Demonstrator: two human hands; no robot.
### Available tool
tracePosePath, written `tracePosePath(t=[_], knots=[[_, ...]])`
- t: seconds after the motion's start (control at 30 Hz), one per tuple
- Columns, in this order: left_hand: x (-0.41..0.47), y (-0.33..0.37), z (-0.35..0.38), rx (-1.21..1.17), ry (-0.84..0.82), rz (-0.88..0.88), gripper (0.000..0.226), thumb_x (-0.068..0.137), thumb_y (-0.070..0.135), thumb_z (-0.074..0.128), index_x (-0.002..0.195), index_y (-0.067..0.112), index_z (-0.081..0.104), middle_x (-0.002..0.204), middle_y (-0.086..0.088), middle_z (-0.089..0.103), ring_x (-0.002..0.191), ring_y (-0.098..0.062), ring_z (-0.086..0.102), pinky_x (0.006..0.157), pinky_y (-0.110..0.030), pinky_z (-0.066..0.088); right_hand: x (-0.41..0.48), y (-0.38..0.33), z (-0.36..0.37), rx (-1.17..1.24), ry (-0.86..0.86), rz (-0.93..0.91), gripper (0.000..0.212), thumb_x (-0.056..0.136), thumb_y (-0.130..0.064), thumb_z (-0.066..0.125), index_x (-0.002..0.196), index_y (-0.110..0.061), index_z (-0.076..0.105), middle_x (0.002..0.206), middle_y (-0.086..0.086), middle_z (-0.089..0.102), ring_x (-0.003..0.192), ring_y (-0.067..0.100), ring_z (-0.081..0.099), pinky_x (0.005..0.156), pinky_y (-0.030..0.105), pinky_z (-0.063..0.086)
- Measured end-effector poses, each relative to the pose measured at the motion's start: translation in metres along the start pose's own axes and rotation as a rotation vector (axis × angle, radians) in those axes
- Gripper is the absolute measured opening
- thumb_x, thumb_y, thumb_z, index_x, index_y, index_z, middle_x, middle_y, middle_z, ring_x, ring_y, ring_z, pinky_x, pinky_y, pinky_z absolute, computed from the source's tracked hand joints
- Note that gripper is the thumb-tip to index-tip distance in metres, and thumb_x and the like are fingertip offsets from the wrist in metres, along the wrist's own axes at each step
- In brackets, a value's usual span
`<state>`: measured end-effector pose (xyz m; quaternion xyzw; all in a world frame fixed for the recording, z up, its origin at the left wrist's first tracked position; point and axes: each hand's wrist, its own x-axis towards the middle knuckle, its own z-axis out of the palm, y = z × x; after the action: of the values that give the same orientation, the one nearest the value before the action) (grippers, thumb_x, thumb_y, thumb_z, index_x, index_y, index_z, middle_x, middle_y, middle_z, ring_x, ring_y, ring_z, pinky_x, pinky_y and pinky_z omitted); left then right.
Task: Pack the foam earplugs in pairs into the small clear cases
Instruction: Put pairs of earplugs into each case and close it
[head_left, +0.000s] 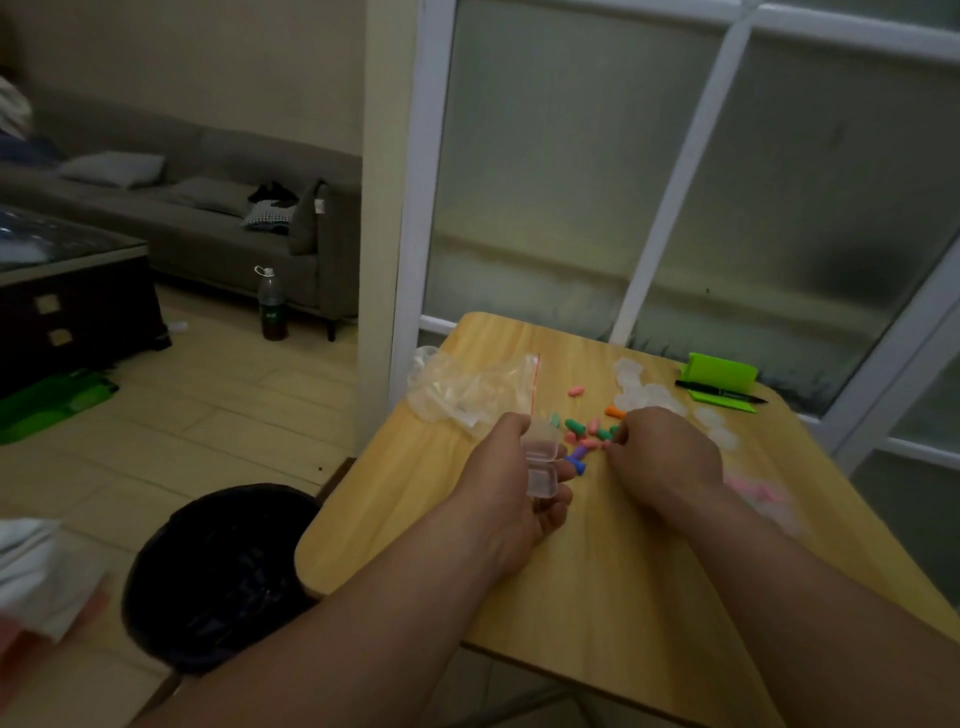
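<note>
My left hand (511, 483) holds a small clear case (542, 462), hinged open, above the wooden table (597, 587). Loose foam earplugs (584, 434) in green, pink, orange and purple lie scattered just beyond it. My right hand (662, 452) reaches into that pile with curled fingers; its fingertips are hidden, so I cannot tell whether it pinches an earplug. One pink earplug (575, 391) lies apart, farther back. Several empty clear cases (644, 392) sit in a heap behind my right hand.
A crumpled clear zip bag (467, 389) lies at the table's far left. A green holder (719, 376) with a black pen (719, 392) stands at the far right corner. Pinkish packed cases (761, 499) lie right of my right forearm. A black bin (218, 571) stands on the floor at left.
</note>
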<state>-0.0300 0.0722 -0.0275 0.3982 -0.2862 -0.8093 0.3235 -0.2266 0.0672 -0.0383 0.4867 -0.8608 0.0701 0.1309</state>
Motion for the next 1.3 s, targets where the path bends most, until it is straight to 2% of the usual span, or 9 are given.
tracePosePath(t=[0.17,0.3,0.5,0.73,0.83,0.93,1.0,1.1,1.3], knots=[[0.001,-0.001,0.001,0.003,-0.015,-0.009,0.052,0.102,0.045,0.045,0.123,0.003,0.069,0.072,-0.007,0.068,0.054,-0.017,0.054,0.049,-0.023,0.043,-0.004,0.001,-0.003,0.101,0.033,0.002,0.02,0.096,-0.041,0.065,0.098,-0.026,0.079,0.103,-0.001,0.074,0.095,0.024,0.069,0.07,0.033,0.052],[-0.002,-0.001,0.005,0.001,-0.036,-0.012,0.049,0.104,0.046,0.043,0.112,0.005,0.07,0.076,-0.008,0.066,0.054,-0.017,0.053,0.051,-0.025,0.042,-0.021,0.008,-0.018,0.411,0.072,-0.017,0.008,0.093,-0.036,0.073,0.09,-0.029,0.075,0.094,-0.006,0.074,0.087,0.017,0.066,0.071,0.036,0.053],[-0.002,-0.008,0.014,-0.028,-0.118,-0.035,0.052,0.106,0.05,0.041,0.114,0.008,0.069,0.08,-0.01,0.061,0.057,-0.017,0.05,0.055,-0.027,0.044,-0.073,0.01,-0.047,0.856,0.065,-0.096,0.005,0.095,-0.027,0.077,0.096,-0.026,0.072,0.09,-0.011,0.072,0.085,0.0,0.065,0.067,0.021,0.045],[-0.007,-0.013,0.019,-0.041,-0.185,-0.056,0.051,0.104,0.048,0.041,0.13,0.011,0.065,0.106,-0.009,0.065,0.078,-0.017,0.062,0.066,-0.029,0.049,-0.099,-0.003,-0.055,0.667,0.04,-0.326,0.009,0.094,-0.031,0.074,0.09,-0.036,0.069,0.089,-0.015,0.062,0.084,-0.001,0.057,0.065,0.015,0.039],[-0.001,-0.016,0.019,-0.032,-0.192,-0.053,0.062,0.103,0.049,0.044,0.146,0.006,0.057,0.115,-0.013,0.062,0.106,-0.023,0.06,0.079,-0.034,0.054,-0.1,-0.007,-0.049,0.52,0.006,-0.38,0.007,0.093,-0.035,0.073,0.091,-0.04,0.068,0.095,-0.016,0.051,0.085,0.001,0.05,0.067,0.017,0.035],[0.002,-0.019,0.019,-0.042,-0.211,-0.06,0.06,0.104,0.049,0.044,0.141,0.006,0.062,0.118,-0.014,0.067,0.117,-0.027,0.064,0.096,-0.038,0.054,-0.1,-0.007,-0.049,0.512,-0.017,-0.387,0.005,0.093,-0.035,0.07,0.095,-0.039,0.072,0.097,-0.015,0.048,0.089,0.003,0.049,0.068,0.019,0.036],[0.005,-0.018,0.018,-0.056,-0.23,-0.058,0.06,0.105,0.05,0.043,0.142,0.007,0.061,0.117,-0.013,0.067,0.108,-0.025,0.069,0.095,-0.038,0.056,-0.099,-0.007,-0.049,0.532,-0.03,-0.39,0.006,0.093,-0.037,0.071,0.098,-0.038,0.075,0.098,-0.015,0.05,0.09,0.003,0.05,0.07,0.019,0.037],[0.008,-0.017,0.017,-0.052,-0.215,-0.041,0.059,0.104,0.05,0.042,0.14,0.007,0.062,0.098,-0.008,0.067,0.065,-0.016,0.064,0.064,-0.03,0.054,-0.097,-0.002,-0.049,0.661,0.016,-0.355,0.008,0.092,-0.037,0.073,0.101,-0.038,0.074,0.097,-0.015,0.057,0.088,0.0,0.055,0.072,0.023,0.042],[0.006,-0.009,0.013,-0.028,-0.051,0.034,0.051,0.106,0.048,0.041,0.099,0.007,0.07,0.07,-0.005,0.058,0.052,-0.014,0.044,0.052,-0.026,0.037,-0.068,0.024,-0.034,0.708,0.132,-0.102,0.014,0.098,-0.018,0.067,0.102,-0.026,0.077,0.102,-0.008,0.072,0.092,0.007,0.063,0.072,0.022,0.044]])
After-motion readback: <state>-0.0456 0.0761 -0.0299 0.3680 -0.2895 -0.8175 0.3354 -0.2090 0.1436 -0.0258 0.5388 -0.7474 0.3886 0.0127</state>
